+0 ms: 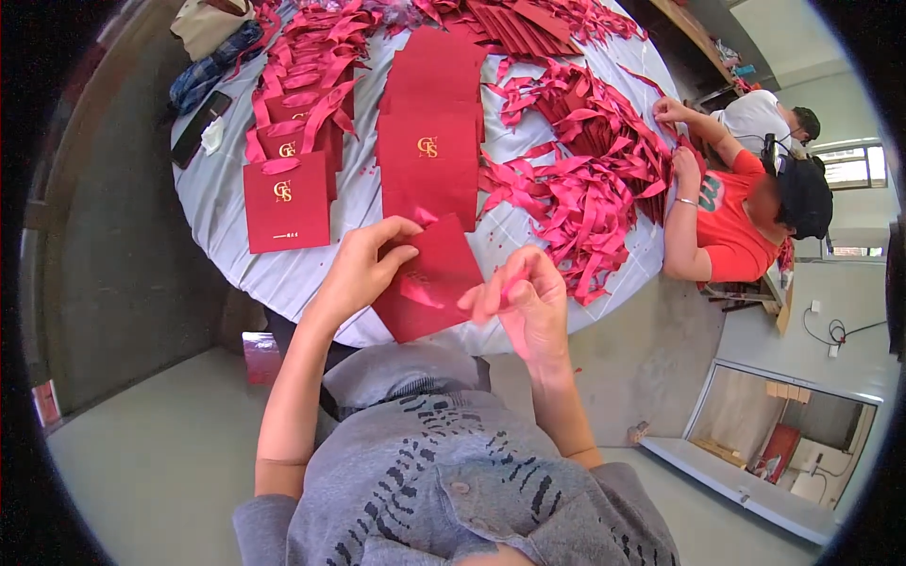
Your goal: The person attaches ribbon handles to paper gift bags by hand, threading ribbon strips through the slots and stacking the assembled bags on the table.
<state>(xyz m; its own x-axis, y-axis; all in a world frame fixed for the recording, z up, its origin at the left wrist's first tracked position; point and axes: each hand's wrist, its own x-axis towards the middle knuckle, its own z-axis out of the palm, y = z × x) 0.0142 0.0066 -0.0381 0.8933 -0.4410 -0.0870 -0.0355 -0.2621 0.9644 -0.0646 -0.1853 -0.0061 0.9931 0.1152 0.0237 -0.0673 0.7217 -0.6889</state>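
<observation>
A small dark red paper gift bag (432,300) is tilted at the near edge of the table in front of me. My left hand (357,274) pinches its upper left edge between thumb and fingers. To the right of the bag, my right hand (530,307) is closed on a short bit of pink ribbon (514,279); that hand is slightly blurred. Just beyond lies an overlapping row of flat red bags (429,184) with a gold emblem. On the left is a row of bags with ribbon handles (288,209).
Pink ribbons (585,222) are heaped on the white tablecloth (363,325) at right. A co-worker in a red shirt (731,212) reaches into them; another person in white (755,121) sits behind. A phone (193,141), crumpled tissue (213,135) and cloth bag (208,26) lie at far left.
</observation>
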